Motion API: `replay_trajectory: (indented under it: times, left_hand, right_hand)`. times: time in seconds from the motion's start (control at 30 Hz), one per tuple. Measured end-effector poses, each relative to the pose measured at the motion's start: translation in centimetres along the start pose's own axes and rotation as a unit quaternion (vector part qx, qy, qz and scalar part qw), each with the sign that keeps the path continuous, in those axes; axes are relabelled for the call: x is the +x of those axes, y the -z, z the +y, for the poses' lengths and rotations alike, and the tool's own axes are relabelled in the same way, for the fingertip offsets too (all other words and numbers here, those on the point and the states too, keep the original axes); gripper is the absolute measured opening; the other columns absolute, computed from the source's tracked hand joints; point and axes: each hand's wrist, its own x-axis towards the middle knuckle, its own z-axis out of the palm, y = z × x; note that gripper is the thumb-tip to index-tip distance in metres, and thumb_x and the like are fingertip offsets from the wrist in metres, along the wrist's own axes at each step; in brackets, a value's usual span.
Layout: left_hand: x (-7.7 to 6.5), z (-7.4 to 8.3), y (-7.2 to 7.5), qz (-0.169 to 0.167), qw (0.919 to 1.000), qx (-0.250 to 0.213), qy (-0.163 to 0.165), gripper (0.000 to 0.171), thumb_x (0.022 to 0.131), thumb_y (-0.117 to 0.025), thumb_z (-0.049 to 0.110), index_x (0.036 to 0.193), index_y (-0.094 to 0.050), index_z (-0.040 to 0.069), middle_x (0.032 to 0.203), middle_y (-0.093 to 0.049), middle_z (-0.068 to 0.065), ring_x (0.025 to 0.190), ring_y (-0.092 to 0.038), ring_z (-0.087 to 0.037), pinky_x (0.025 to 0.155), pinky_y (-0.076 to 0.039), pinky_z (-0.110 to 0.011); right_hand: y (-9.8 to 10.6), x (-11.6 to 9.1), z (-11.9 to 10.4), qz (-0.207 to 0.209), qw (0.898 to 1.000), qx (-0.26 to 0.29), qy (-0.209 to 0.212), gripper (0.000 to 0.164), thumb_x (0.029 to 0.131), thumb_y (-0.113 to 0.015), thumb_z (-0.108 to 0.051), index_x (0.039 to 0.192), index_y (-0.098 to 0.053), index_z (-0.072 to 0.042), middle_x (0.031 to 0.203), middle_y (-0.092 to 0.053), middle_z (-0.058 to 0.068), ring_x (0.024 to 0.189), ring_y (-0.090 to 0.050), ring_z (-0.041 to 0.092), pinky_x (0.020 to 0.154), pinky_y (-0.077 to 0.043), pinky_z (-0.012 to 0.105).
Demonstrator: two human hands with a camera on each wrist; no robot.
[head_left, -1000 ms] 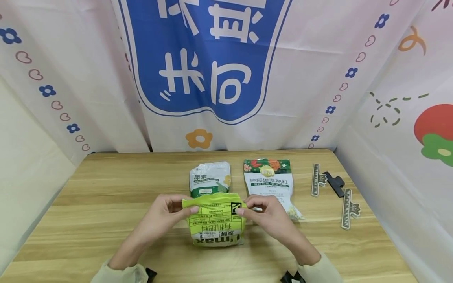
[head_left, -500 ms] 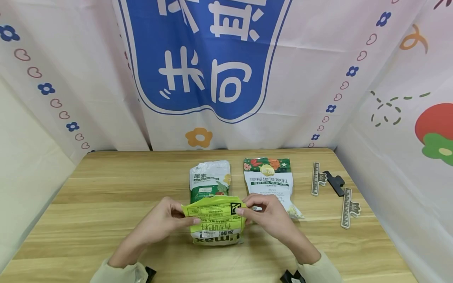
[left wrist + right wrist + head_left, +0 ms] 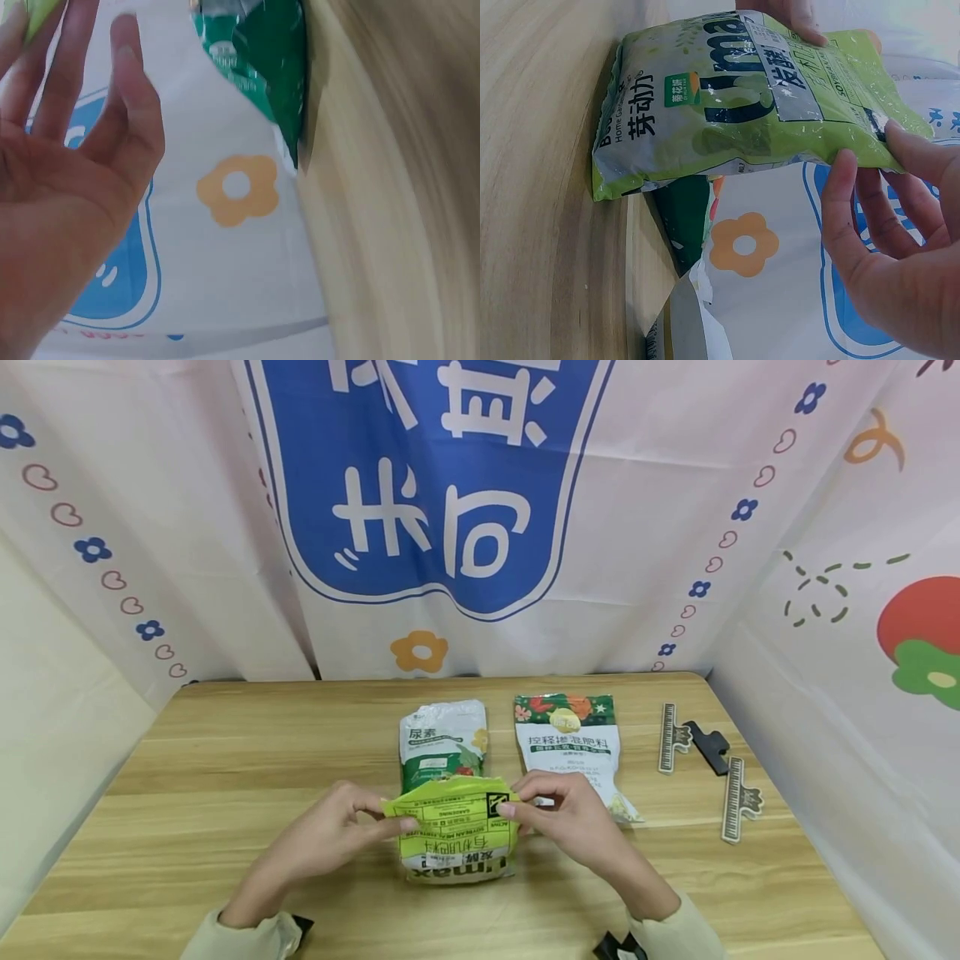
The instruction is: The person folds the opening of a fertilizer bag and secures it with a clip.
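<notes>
A yellow-green fertilizer bag (image 3: 457, 835) stands on the table, its print upside down in the head view. At its upper left corner my left hand (image 3: 326, 831) pinches the edge between thumb and fingers. My right hand (image 3: 566, 818) pinches the upper right corner, thumb on the near face. The right wrist view shows the bag's full front (image 3: 727, 97), plump below and flat near the gripped edge. In the left wrist view, my left hand (image 3: 82, 150) has only a sliver of the bag at its fingertips.
Behind the held bag lies a white-and-green fertilizer bag (image 3: 442, 739), partly covered by it. A second white bag (image 3: 573, 747) with a floral top lies to its right. Two ruler-patterned clips (image 3: 667, 739) and a black clip (image 3: 707, 747) lie at the table's (image 3: 225, 760) right side.
The held bag's top edge has dropped slightly on the left. My left hand has shifted its thumb lower along that corner, then slightly left. My right hand keeps its hold.
</notes>
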Motion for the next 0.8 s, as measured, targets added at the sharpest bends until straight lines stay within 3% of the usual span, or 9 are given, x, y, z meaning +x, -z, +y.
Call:
replay_trajectory:
  times: [0.1, 0.17, 0.23, 0.43, 0.57, 0.67, 0.8]
  left_hand:
    - [0.0, 0.0, 0.1, 0.007, 0.9998, 0.016, 0.001, 0.026, 0.104, -0.066, 0.039, 0.082, -0.077, 0.03, 0.086, -0.075, 0.009, 0.067, -0.05, 0.0, 0.064, -0.048, -0.023]
    - [0.1, -0.1, 0.1, 0.016, 0.9997, 0.012, 0.012, 0.024, 0.104, -0.065, 0.04, 0.087, -0.078, 0.031, 0.085, -0.074, 0.01, 0.068, -0.05, -0.001, 0.064, -0.048, -0.024]
    - [0.2, -0.2, 0.1, 0.024, 0.9994, -0.005, 0.025, 0.016, 0.104, -0.066, 0.04, 0.1, -0.081, 0.035, 0.097, -0.078, 0.011, 0.076, -0.057, -0.005, 0.069, -0.051, -0.026]
    - [0.4, -0.2, -0.1, 0.024, 0.9937, -0.095, 0.055, 0.016, 0.101, -0.071, 0.03, 0.103, -0.083, 0.021, 0.094, -0.078, 0.001, 0.074, -0.054, -0.008, 0.063, -0.047, -0.024]
    - [0.7, 0.2, -0.3, 0.028, 0.9843, -0.153, 0.083, 0.024, 0.101, -0.071, 0.027, 0.114, -0.081, 0.009, 0.108, -0.082, -0.006, 0.093, -0.069, -0.012, 0.085, -0.054, -0.027]
    - [0.8, 0.6, -0.4, 0.038, 0.9745, -0.192, 0.111, 0.03, 0.099, -0.073, 0.026, 0.117, -0.078, 0.002, 0.108, -0.082, -0.008, 0.104, -0.074, -0.017, 0.1, -0.053, -0.036]
    - [1.0, 0.7, -0.7, 0.059, 0.9651, -0.212, 0.141, 0.03, 0.097, -0.076, 0.025, 0.113, -0.077, -0.001, 0.102, -0.083, -0.006, 0.102, -0.073, -0.018, 0.1, -0.051, -0.037]
  right_hand:
    - [0.0, 0.0, 0.1, 0.003, 1.0, -0.012, -0.005, 0.013, 0.097, -0.076, -0.021, 0.096, -0.08, -0.008, 0.109, -0.075, 0.011, 0.083, -0.07, 0.02, 0.075, -0.064, 0.04]
    - [0.1, 0.0, 0.1, 0.007, 1.0, -0.018, -0.01, 0.014, 0.098, -0.076, -0.022, 0.095, -0.08, -0.009, 0.107, -0.075, 0.01, 0.081, -0.071, 0.027, 0.075, -0.064, 0.041]
    - [0.1, 0.0, 0.2, 0.011, 1.0, -0.024, -0.011, 0.014, 0.098, -0.075, -0.023, 0.094, -0.08, -0.011, 0.104, -0.074, 0.01, 0.079, -0.07, 0.032, 0.074, -0.064, 0.041]
    - [0.0, 0.1, 0.3, 0.018, 1.0, -0.018, -0.003, 0.014, 0.098, -0.075, -0.022, 0.092, -0.08, -0.01, 0.103, -0.073, 0.01, 0.08, -0.069, 0.025, 0.073, -0.064, 0.038]
    - [0.0, 0.2, 0.2, 0.031, 0.999, -0.012, -0.004, 0.015, 0.098, -0.076, -0.022, 0.093, -0.08, -0.01, 0.102, -0.072, 0.01, 0.081, -0.07, 0.023, 0.072, -0.065, 0.036]
    - [0.1, 0.2, 0.1, 0.037, 0.999, -0.005, -0.005, 0.014, 0.097, -0.076, -0.022, 0.094, -0.081, -0.009, 0.103, -0.072, 0.011, 0.082, -0.07, 0.019, 0.073, -0.065, 0.035]
    - [0.1, 0.3, 0.2, 0.037, 0.999, 0.006, 0.003, 0.014, 0.098, -0.076, -0.02, 0.095, -0.081, -0.007, 0.105, -0.072, 0.012, 0.081, -0.07, 0.015, 0.073, -0.065, 0.036]
